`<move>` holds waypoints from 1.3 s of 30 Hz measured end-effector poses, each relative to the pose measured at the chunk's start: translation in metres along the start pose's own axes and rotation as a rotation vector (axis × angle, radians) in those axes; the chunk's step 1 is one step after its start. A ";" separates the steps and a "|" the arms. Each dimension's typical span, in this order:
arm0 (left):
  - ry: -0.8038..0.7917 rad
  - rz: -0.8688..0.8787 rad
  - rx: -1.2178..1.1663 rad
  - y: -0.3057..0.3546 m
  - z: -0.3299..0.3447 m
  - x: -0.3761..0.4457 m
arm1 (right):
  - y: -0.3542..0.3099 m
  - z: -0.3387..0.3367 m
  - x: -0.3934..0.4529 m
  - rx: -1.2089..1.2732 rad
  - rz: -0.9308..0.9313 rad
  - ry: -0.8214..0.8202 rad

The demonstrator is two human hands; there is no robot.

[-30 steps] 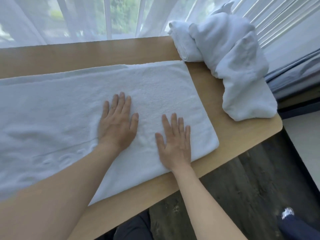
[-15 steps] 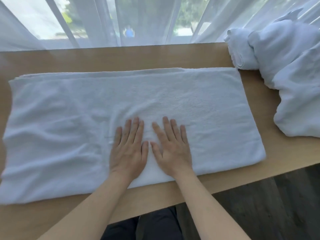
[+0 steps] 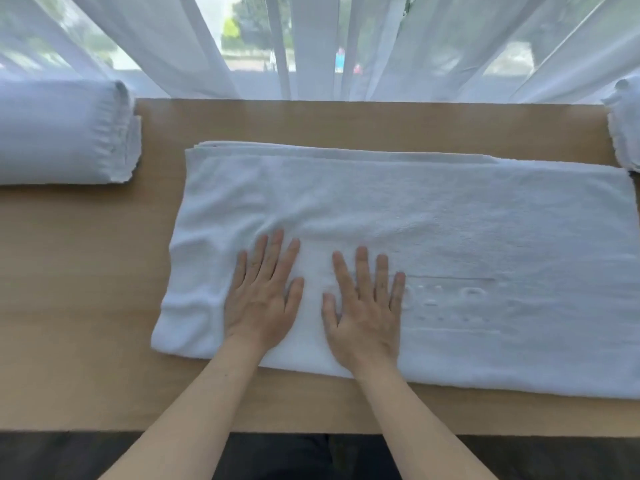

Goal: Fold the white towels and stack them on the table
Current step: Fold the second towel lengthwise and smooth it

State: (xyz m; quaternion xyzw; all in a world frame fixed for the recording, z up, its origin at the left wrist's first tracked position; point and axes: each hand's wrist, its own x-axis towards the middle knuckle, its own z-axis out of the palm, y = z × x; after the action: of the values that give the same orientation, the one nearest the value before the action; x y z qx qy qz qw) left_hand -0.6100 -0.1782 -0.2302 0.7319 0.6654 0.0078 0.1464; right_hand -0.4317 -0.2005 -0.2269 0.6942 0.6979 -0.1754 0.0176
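Both hands have slid leftward; left hand (image 3: 262, 299) and right hand (image 3: 364, 306) fingers lie flat on the towel (image 3: 450, 237).

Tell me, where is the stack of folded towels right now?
In the head view, the folded stack sits on the table's far left, by the curtain, apart from the flat towel.

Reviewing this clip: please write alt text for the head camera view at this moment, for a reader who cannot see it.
Both hands, left hand and right hand, press flat, fingers straight, on a folded white towel lying lengthwise on a wooden table. A stack of folded towels sits at the table's far left, another white towel shows at the right edge, and sheer curtains hang behind.
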 end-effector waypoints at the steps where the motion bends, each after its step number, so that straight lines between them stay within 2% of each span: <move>1: 0.007 -0.020 -0.007 -0.014 -0.005 0.005 | 0.001 0.000 0.000 -0.007 -0.002 0.001; 9: -0.001 -0.157 -0.077 -0.100 -0.044 0.092 | -0.002 0.006 0.003 -0.029 0.003 0.070; 13: -0.009 -0.211 -0.090 -0.102 -0.055 0.134 | -0.002 0.008 0.003 -0.027 -0.017 0.106; 17: -0.034 -0.118 -0.040 -0.103 -0.058 0.154 | -0.001 0.010 0.004 -0.025 -0.030 0.166; 22: 0.015 -0.210 -0.041 -0.092 -0.062 0.174 | 0.000 0.010 0.004 -0.028 -0.022 0.172; 25: 0.042 -0.003 -0.112 -0.045 -0.044 0.131 | 0.001 0.008 0.004 -0.043 -0.014 0.164; 27: 0.030 0.159 -0.091 -0.011 -0.022 0.071 | 0.002 0.007 0.004 -0.035 -0.014 0.158; 28: 0.007 0.184 -0.064 0.000 -0.012 0.037 | 0.003 0.007 0.004 -0.031 -0.014 0.158; 30: -0.032 0.102 -0.011 0.001 -0.002 -0.019 | 0.004 0.009 0.003 -0.024 -0.016 0.160; 32: -0.011 -0.093 -0.004 -0.024 -0.002 -0.041 | 0.003 0.009 0.004 -0.019 -0.010 0.169; 34: -0.010 -0.214 0.005 -0.056 -0.008 -0.047 | 0.002 0.009 0.003 -0.017 -0.008 0.160; 36: 0.000 -0.255 -0.039 -0.074 -0.016 -0.041 | 0.002 0.009 0.003 -0.010 0.002 0.153; 39: 0.090 -0.370 -0.226 -0.070 -0.027 -0.010 | 0.001 0.010 0.003 -0.017 0.011 0.156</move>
State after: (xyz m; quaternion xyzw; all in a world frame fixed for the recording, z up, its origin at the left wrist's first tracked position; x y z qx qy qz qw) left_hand -0.6849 -0.1779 -0.2184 0.5752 0.7892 0.0878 0.1966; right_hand -0.4334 -0.2001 -0.2374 0.7094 0.6947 -0.1148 -0.0301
